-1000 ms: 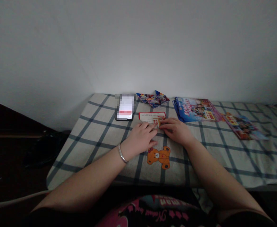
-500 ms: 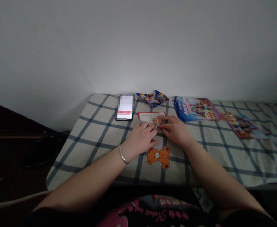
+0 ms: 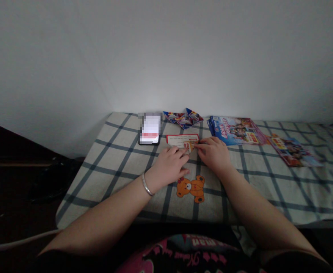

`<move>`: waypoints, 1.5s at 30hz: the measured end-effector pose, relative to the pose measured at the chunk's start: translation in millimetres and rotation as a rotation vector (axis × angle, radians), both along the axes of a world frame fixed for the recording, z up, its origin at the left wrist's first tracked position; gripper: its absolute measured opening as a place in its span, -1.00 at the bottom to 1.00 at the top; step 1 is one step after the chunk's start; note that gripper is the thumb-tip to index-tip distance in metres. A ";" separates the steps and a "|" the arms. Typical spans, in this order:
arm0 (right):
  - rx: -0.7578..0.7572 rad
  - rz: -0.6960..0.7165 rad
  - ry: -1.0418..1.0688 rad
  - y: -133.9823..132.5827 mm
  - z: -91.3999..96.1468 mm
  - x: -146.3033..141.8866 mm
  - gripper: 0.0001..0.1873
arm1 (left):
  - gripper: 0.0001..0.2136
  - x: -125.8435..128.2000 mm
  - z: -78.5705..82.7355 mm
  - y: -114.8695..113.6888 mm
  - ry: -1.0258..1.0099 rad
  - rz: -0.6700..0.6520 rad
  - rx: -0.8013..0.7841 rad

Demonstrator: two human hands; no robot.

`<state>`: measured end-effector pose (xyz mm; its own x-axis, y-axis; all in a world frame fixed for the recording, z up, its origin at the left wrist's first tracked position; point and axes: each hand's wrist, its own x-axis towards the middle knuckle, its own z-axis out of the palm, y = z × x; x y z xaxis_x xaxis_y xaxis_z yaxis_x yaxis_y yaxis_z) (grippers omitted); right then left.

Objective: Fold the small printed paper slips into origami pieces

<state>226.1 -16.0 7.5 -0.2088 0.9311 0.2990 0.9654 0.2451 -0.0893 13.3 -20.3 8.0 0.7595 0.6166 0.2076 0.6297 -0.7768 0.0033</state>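
A folded paper leaflet (image 3: 182,138), white with a red edge, lies on the checked tablecloth in front of me. One corner is turned over and shows red and yellow print. My left hand (image 3: 170,165), with a silver bangle at the wrist, rests on the leaflet's lower left part, its fingers stretched out. My right hand (image 3: 215,153) is at the leaflet's right edge, its fingers drawn together with the fingertips on the turned-over corner; the thumb is partly hidden. Behind the leaflet are folded paper triangles (image 3: 185,118) in blue and red print.
A phone (image 3: 150,129) with a lit, blurred screen lies left of the leaflet. To the right are a stack of printed flyers (image 3: 234,131) and another flyer (image 3: 294,151). A bear picture (image 3: 190,189) marks the tablecloth (image 3: 112,159). A wall (image 3: 166,57) stands behind.
My right hand has shifted slightly right and away from me, toward the leaflet's right edge, uncovering more of the turned-over corner. My left hand stays in place.
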 end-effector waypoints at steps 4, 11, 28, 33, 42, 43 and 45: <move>0.017 -0.052 -0.004 2.9 -1.2 1.8 -0.72 | -0.60 -1.1 -0.9 0.3 -0.001 0.001 -0.004; 0.029 -0.096 -0.015 5.5 -1.7 3.9 -0.71 | -0.57 -5.0 1.0 2.7 0.000 -0.037 -0.032; 0.051 0.238 0.025 7.2 -6.2 8.1 -0.72 | -0.66 -5.6 -0.9 7.4 -0.044 -0.027 -0.059; 0.036 0.383 0.065 5.9 -4.9 4.1 -0.75 | -0.67 -1.5 -3.7 7.0 -0.061 -0.021 -0.001; 0.021 0.213 0.052 8.6 -4.8 5.2 -0.74 | -0.71 4.0 -6.4 12.4 -0.050 0.019 0.060; 0.021 0.166 0.040 9.8 -4.8 7.1 -0.73 | -0.71 4.1 -6.3 12.5 -0.048 0.022 0.060; 0.016 0.105 0.032 12.1 -5.1 10.5 -0.70 | -0.71 4.5 -6.9 12.7 -0.049 0.024 0.053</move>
